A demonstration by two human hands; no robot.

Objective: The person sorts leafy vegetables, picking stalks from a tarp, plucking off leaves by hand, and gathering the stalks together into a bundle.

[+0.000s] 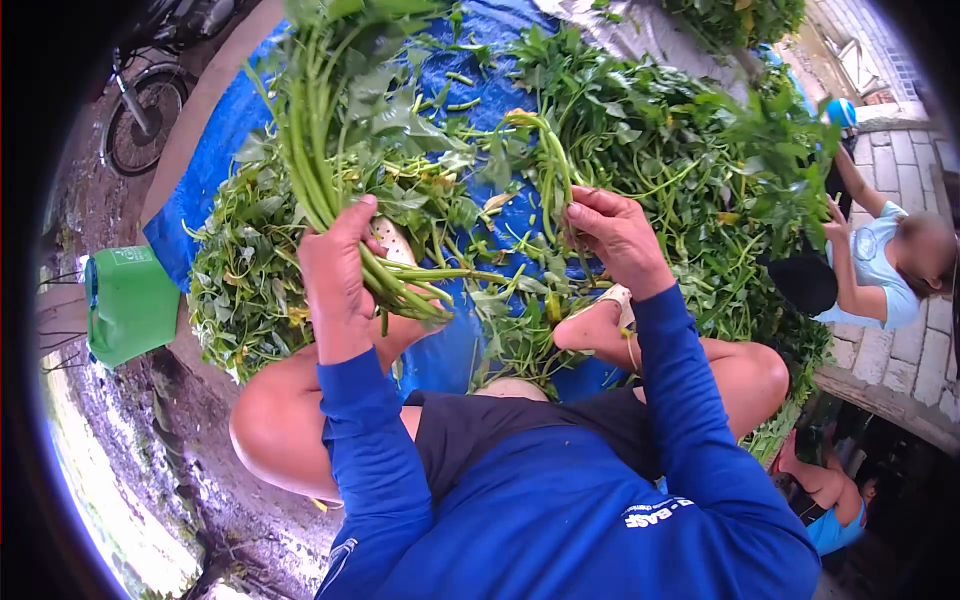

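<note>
My left hand is closed round a bunch of long green leafy stems. The leaves point away from me, and the cut stem ends stick out below the palm toward my knees. Thumb and fingers of my right hand pinch a thinner leafy stem, which bends over at its top. Between and beyond both hands, loose leaves and short stem pieces lie on a blue tarp. A large heap of leafy greens spreads past my right hand, and a smaller heap lies left of my left hand.
A green plastic container stands at the left beside the tarp. Behind it is a motorcycle wheel. At the right, a person in a light blue shirt is near the heap, and another person sits lower down.
</note>
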